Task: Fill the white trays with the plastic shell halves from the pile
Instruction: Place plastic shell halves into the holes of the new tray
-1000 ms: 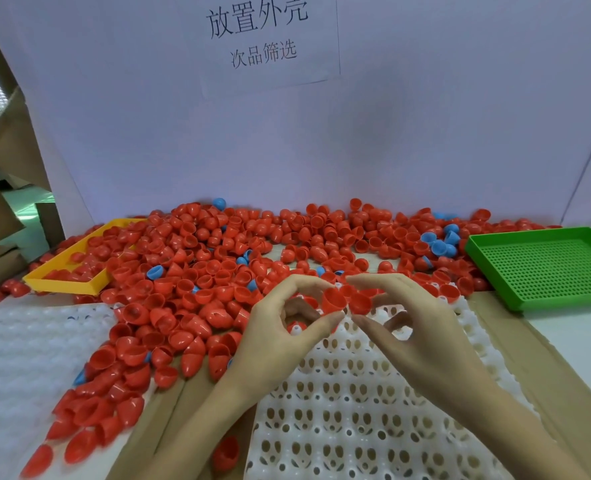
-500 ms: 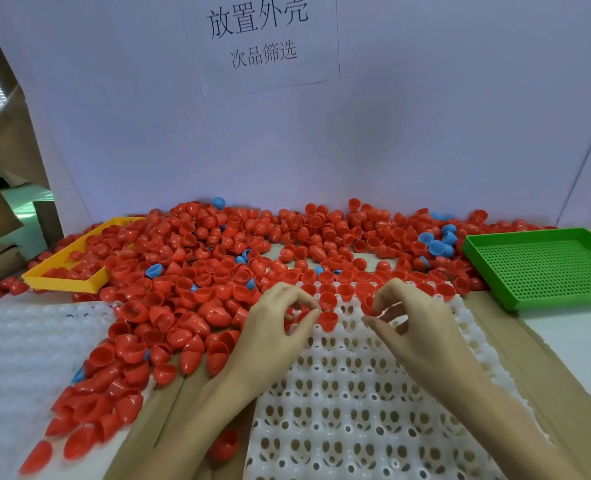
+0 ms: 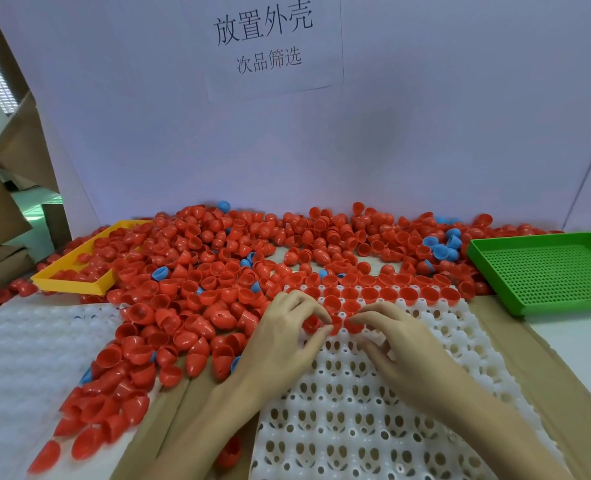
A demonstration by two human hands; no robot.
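A white tray (image 3: 353, 420) with round sockets lies in front of me on cardboard. Its far row holds several red shell halves (image 3: 399, 294), open side up, and a few more sit in the second row. My left hand (image 3: 283, 341) pinches a red shell half (image 3: 312, 323) between thumb and forefinger over the second row. My right hand (image 3: 401, 348) is close beside it, its curled fingers gripping another red shell half (image 3: 355, 328) at the tray. The big pile of red shell halves (image 3: 190, 271), with a few blue ones (image 3: 441, 251), spreads behind and to the left.
A yellow tray (image 3: 75, 286) lies half buried at the pile's left edge. A green perforated tray (image 3: 547, 271) stands at the right. A second white sheet (image 3: 20, 362) covers the near left. A white wall with a paper sign (image 3: 266, 39) closes off the back.
Both hands have come down from above the tray's far edge to its second row, each still carrying a red shell half. More of the tray's far sockets are now in sight.
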